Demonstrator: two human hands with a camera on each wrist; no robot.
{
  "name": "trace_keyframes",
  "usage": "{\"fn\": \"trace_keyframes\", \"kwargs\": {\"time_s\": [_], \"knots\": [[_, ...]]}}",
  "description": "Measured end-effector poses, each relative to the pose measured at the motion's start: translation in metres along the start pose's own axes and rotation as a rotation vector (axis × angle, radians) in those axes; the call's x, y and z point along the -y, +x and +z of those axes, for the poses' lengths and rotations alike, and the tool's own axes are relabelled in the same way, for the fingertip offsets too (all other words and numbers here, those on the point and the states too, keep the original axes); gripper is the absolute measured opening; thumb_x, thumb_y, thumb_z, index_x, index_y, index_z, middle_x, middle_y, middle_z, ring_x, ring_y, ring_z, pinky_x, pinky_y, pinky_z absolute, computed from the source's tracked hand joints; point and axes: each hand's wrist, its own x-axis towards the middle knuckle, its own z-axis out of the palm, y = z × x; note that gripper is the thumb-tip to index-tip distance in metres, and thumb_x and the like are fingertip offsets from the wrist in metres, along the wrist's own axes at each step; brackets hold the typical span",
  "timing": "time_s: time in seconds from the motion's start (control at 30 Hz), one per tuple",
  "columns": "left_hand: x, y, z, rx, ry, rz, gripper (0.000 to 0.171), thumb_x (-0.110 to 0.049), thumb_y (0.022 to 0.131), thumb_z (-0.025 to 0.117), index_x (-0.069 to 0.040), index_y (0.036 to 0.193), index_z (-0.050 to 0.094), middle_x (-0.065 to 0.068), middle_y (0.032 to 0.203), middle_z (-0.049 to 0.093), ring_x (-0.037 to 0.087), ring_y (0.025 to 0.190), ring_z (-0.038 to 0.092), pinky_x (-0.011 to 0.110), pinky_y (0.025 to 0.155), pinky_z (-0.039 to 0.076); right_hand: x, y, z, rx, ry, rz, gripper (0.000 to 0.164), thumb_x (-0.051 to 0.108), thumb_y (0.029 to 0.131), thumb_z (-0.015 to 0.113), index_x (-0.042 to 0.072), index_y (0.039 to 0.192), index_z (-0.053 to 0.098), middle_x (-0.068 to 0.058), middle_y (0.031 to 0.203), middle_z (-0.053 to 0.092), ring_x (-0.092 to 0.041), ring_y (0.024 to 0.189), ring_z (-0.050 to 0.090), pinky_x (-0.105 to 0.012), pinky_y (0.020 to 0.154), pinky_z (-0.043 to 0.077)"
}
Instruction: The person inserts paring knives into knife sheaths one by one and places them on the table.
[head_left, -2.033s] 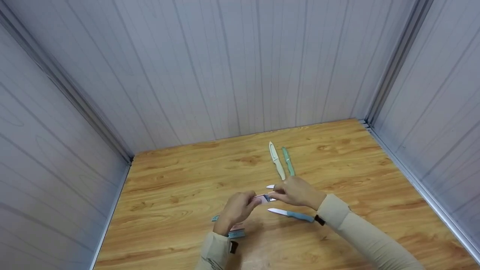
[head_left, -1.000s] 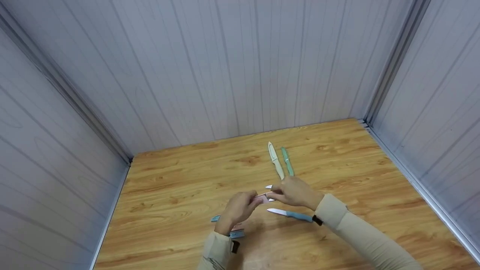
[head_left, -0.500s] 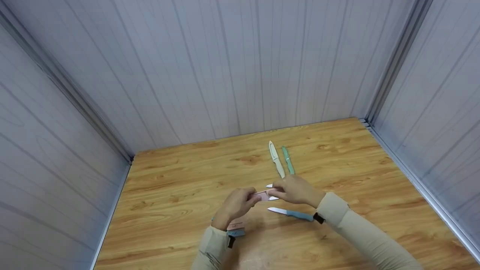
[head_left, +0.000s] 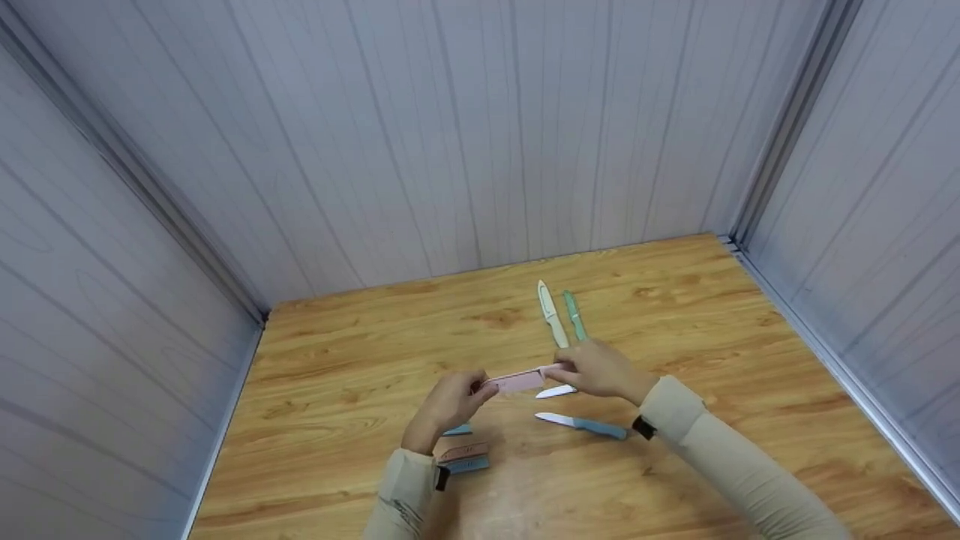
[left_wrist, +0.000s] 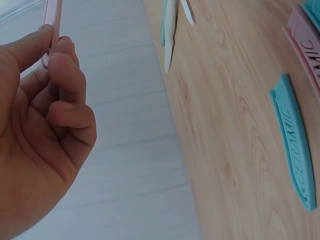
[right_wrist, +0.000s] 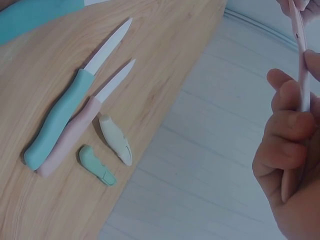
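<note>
Between my hands is a pink knife in its pink sheath (head_left: 517,382), lifted over the table. My left hand (head_left: 448,405) pinches the sheath's far end between thumb and curled fingers. Around the knife's pink handle (right_wrist: 304,82) are the fingers of my right hand (head_left: 600,371). Below the right hand lie a teal-handled knife (right_wrist: 60,117) and a pink-handled knife (right_wrist: 75,132), both with bare white blades. A blue-handled knife (head_left: 596,428) lies nearer me. Beside my left wrist rest a teal sheath (left_wrist: 295,145) lettered CERAMIC, a pink sheath (head_left: 463,451) and a blue sheath (head_left: 469,465).
Farther back on the wooden table (head_left: 360,375) lie a cream knife (head_left: 549,307) and a green knife (head_left: 574,311), both sheathed and side by side. Pale panelled walls (head_left: 480,135) stand at the back and both sides.
The dark gap between the pink handle and sheath has gone. My hands have risen and spread slightly, the left moving left, so more of the pink sheath and the loose sheaths shows.
</note>
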Motion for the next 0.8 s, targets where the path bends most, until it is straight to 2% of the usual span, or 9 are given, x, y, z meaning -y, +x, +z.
{"fn": "trace_keyframes", "kwargs": {"time_s": [0.2,0.37,0.53,0.7,0.8], "knots": [[0.015,-0.005,-0.002,-0.013,-0.002,-0.017,0.019,-0.023,0.097,0.056,-0.011,0.085,0.062,-0.007,0.068,0.052,0.007,0.056,0.043,0.025,0.053,0.038,-0.009,-0.004,-0.004,-0.024,0.002,0.080,0.034,0.044,0.096,0.051,0.019,0.076,0.059,0.010,0.052,0.044,-0.003,0.042,0.033,-0.023,0.043,0.029],[0.033,-0.013,-0.007,-0.007,0.026,-0.042,0.016,-0.014,0.096,0.058,-0.006,0.083,0.063,-0.004,0.070,0.054,0.008,0.057,0.045,0.026,0.053,0.040,-0.022,-0.005,-0.009,-0.063,0.003,0.188,0.037,0.044,0.096,0.052,0.011,0.090,0.069,0.005,0.061,0.057,-0.004,0.049,0.044,-0.027,0.049,0.039],[0.052,-0.021,-0.010,0.012,0.084,-0.058,0.011,-0.007,0.093,0.058,-0.004,0.086,0.066,0.000,0.076,0.060,0.010,0.062,0.050,0.029,0.057,0.045,-0.039,-0.005,-0.016,-0.064,0.033,0.315,0.036,0.037,0.097,0.053,0.004,0.096,0.068,0.000,0.061,0.054,-0.010,0.047,0.040,-0.029,0.047,0.033],[0.069,-0.027,-0.004,0.053,0.102,-0.090,0.009,-0.005,0.091,0.060,-0.001,0.092,0.067,0.006,0.087,0.060,0.019,0.076,0.056,0.039,0.068,0.049,-0.057,-0.010,-0.017,-0.059,0.066,0.435,0.033,0.029,0.096,0.054,-0.002,0.104,0.065,-0.001,0.065,0.057,-0.011,0.048,0.042,-0.026,0.043,0.033],[0.076,-0.031,0.003,0.089,0.098,-0.108,0.015,-0.007,0.091,0.059,0.002,0.101,0.067,0.011,0.095,0.060,0.027,0.086,0.058,0.044,0.075,0.049,-0.070,-0.015,-0.013,-0.065,0.105,0.497,0.031,0.025,0.097,0.053,-0.003,0.105,0.063,-0.003,0.065,0.056,-0.011,0.047,0.042,-0.026,0.043,0.034]]}}
